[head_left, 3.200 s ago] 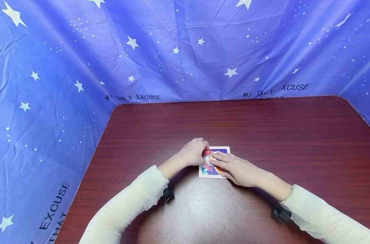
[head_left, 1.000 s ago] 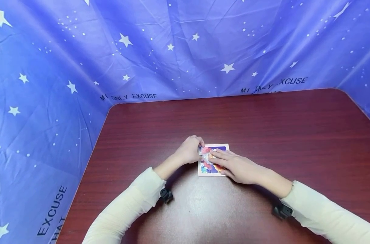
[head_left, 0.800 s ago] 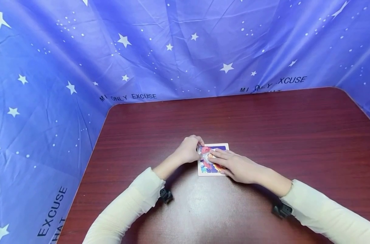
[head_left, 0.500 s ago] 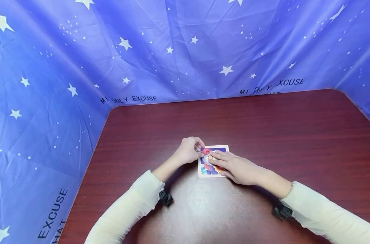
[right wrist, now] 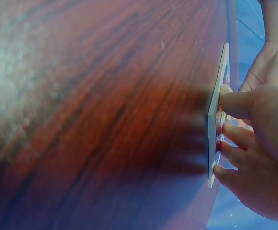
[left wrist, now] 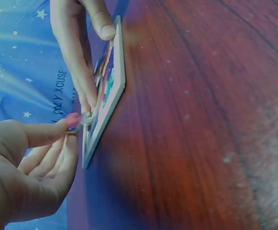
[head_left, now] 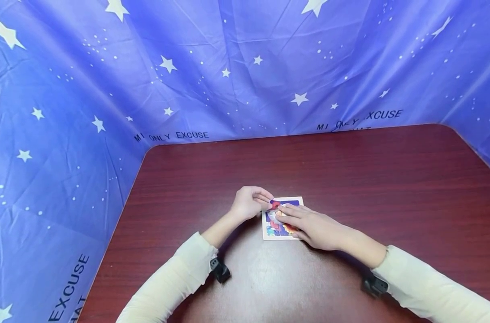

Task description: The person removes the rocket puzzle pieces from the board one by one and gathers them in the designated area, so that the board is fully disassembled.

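Observation:
A small square jigsaw puzzle with a white-bordered tray lies on the table, its picture purple, red and orange. At its upper left corner, my left hand pinches a pink-red puzzle piece between thumb and fingers; the left wrist view shows this piece tilted up from the tray. My right hand lies across the right part of the puzzle, its fingertips pressing on the picture and its thumb at the near edge. Part of the picture is hidden under the right hand.
The dark red wood-grain table extends around the puzzle on all sides. A blue curtain with white stars hangs behind the table and along its sides. A black wrist camera sits under the left sleeve, another camera under the right.
The left fingers have straightened somewhat at the upper left corner, and the pink-red piece there now tilts up in their pinch. The right hand stays on the puzzle; the head view has shifted slightly.

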A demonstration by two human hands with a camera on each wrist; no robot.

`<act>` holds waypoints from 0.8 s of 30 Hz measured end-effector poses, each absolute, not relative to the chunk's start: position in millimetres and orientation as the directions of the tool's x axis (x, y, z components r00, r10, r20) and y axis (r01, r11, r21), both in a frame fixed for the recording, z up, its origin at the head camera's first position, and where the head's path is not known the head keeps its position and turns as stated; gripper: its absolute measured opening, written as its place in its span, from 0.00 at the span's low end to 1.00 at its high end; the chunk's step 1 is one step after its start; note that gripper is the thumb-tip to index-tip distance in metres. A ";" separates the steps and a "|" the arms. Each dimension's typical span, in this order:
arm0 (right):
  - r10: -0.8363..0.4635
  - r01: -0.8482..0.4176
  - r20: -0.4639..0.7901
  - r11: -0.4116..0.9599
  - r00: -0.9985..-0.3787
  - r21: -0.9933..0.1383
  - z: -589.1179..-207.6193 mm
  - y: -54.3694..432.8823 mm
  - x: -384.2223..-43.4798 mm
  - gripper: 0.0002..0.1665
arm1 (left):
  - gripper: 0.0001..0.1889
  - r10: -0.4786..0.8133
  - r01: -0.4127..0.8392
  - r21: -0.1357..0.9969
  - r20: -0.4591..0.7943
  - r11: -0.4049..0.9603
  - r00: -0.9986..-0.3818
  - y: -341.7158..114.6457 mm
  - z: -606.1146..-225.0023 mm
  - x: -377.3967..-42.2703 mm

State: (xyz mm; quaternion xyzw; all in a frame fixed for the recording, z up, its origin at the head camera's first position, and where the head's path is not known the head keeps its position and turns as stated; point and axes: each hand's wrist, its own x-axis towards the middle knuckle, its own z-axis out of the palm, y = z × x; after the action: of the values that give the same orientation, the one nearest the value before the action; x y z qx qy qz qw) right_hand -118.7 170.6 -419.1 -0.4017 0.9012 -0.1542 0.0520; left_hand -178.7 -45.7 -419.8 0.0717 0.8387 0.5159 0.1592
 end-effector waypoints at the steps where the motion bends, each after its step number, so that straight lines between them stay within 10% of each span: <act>1: -0.738 -0.706 0.030 0.632 -0.674 -0.321 -419.3 170.8 -118.6 0.29 | 0.08 0.273 -0.047 0.893 -0.187 0.447 -0.944 -45.9 -420.6 -178.8; 24: -0.735 -0.699 0.008 0.643 -0.679 -0.313 -420.8 172.2 -118.1 0.29 | 0.13 0.052 -0.244 0.951 -0.258 0.188 -0.965 -110.3 -425.7 -175.0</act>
State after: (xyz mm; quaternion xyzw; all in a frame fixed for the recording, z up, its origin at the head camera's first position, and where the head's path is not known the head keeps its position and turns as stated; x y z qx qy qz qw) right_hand -118.1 172.2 -420.8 -0.3964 0.9043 -0.1467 0.0601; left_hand -175.0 -110.3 -425.7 -0.0629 0.7619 0.6339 0.1168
